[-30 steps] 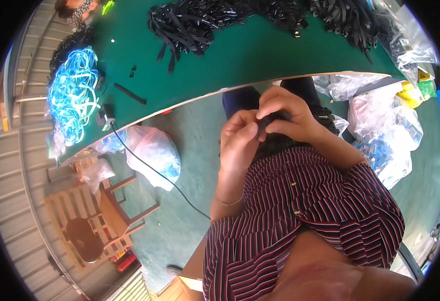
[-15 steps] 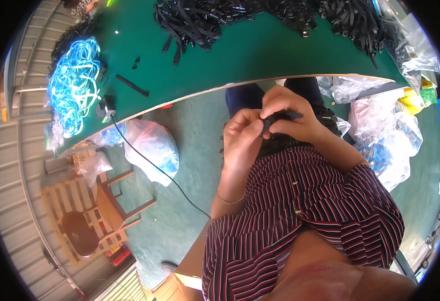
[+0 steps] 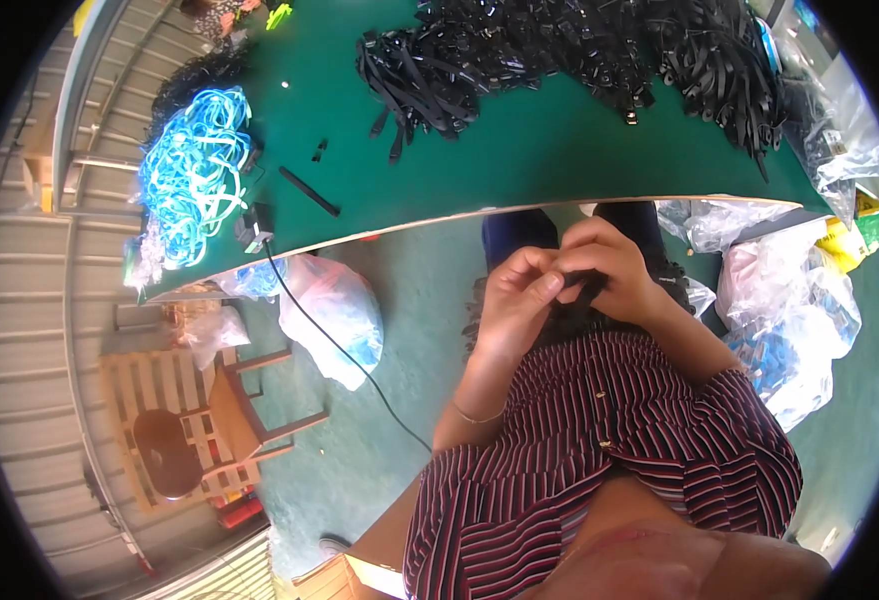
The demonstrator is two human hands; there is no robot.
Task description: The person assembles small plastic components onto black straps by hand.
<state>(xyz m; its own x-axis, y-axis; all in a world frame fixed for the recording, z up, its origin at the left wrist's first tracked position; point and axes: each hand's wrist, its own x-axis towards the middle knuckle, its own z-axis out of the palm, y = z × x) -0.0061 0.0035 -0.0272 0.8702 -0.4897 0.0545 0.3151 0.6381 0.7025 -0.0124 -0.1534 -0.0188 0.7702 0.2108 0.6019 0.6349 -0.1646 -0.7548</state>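
Observation:
My left hand [image 3: 521, 300] and my right hand [image 3: 614, 268] meet over my lap, just short of the table's edge. Between their pinched fingers is a short black strap [image 3: 589, 286], folded over on itself; the fingers cover much of it. More black straps [image 3: 671, 282] lie across my lap beneath my forearms. Heaped along the far side of the green table [image 3: 459, 178] are black straps [image 3: 409, 85] with small buckles or clips, too tangled to tell apart.
Left on the table are a pile of blue and white cords [image 3: 194, 175], a black strip [image 3: 309, 191] and a black box [image 3: 254, 228] whose cable drops to the floor. Plastic bags [image 3: 331, 315] stand below the edge, more [image 3: 784, 330] at right. A wooden chair [image 3: 234, 410] is at lower left.
The table and its piles have shifted right and down in the picture. The strap between my fingers now shows a fold pointing downward; both hands keep their pinch.

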